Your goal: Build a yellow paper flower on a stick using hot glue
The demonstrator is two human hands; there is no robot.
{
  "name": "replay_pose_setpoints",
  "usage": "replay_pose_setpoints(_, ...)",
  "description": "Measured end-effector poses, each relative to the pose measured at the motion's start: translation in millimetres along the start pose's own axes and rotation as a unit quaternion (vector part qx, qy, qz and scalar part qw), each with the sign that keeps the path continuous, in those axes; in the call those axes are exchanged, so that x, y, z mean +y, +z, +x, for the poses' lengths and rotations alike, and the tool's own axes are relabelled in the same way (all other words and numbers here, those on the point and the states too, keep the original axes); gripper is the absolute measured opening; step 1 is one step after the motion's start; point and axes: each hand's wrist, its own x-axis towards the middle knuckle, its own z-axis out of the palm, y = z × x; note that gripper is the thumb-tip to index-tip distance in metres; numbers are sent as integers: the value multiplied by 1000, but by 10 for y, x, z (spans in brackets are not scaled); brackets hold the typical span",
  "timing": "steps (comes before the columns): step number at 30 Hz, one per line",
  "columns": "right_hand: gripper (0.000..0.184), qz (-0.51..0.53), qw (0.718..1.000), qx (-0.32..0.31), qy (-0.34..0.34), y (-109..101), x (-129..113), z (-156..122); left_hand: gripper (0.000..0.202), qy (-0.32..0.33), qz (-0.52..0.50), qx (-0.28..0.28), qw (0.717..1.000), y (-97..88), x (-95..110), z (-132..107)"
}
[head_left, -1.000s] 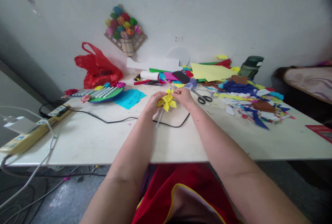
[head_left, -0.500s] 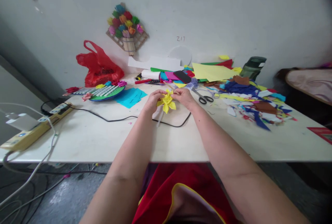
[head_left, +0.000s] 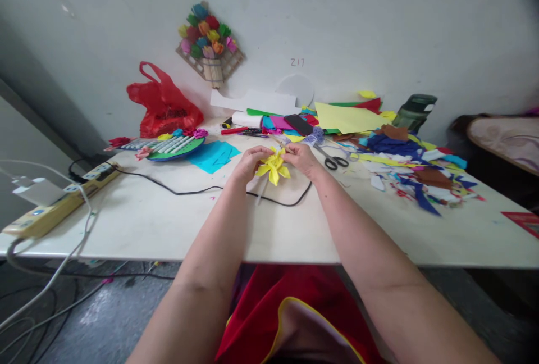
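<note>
A yellow flower with pointed petals (head_left: 274,167), paper or cloth I cannot tell, is held up between both hands over the table. My left hand (head_left: 249,165) pinches it from the left side, fingers bent round the petals. On the other side, my right hand (head_left: 301,159) has its thumb and fingers closed at the upper right petals. A thin tan stick (head_left: 275,140) runs up to the right fingers; whether they hold it is unclear. Below the flower a pale, narrow stem (head_left: 261,191) slants down, its upper end hidden behind the petals.
Scissors (head_left: 330,157) lie right of my hand, beside a heap of coloured scraps (head_left: 421,167). A black cable (head_left: 189,192) crosses the table from a power strip (head_left: 54,204). Blue sheet (head_left: 214,156), decorated green disc (head_left: 179,149), red bag (head_left: 164,105) and green bottle (head_left: 415,112) stand around.
The flower has tilted slightly and its lower petals now spread wider. Both hands keep their grip in nearly the same spot; the whole view has shifted a little.
</note>
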Motion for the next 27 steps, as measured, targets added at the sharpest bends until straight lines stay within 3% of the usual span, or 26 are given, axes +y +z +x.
replay_pose_setpoints(7, 29, -36, 999, 19, -20, 28, -1, 27, 18, 0, 38, -21, 999, -8, -34, 13)
replay_pose_setpoints(13, 26, -64, 998, 28, 3, 57, -21, 25, 25, -7, 64, -21, 998, 48, 19, -42)
replay_pose_setpoints(20, 27, -58, 998, 19, 12, 76, 69, 65, 22, 12, 86, 18, 996, 94, 29, -51)
replay_pose_setpoints(27, 36, -89, 996, 11, -1, -14, -5, 68, 19, 19, 44, 74, 996, 49, -17, 6)
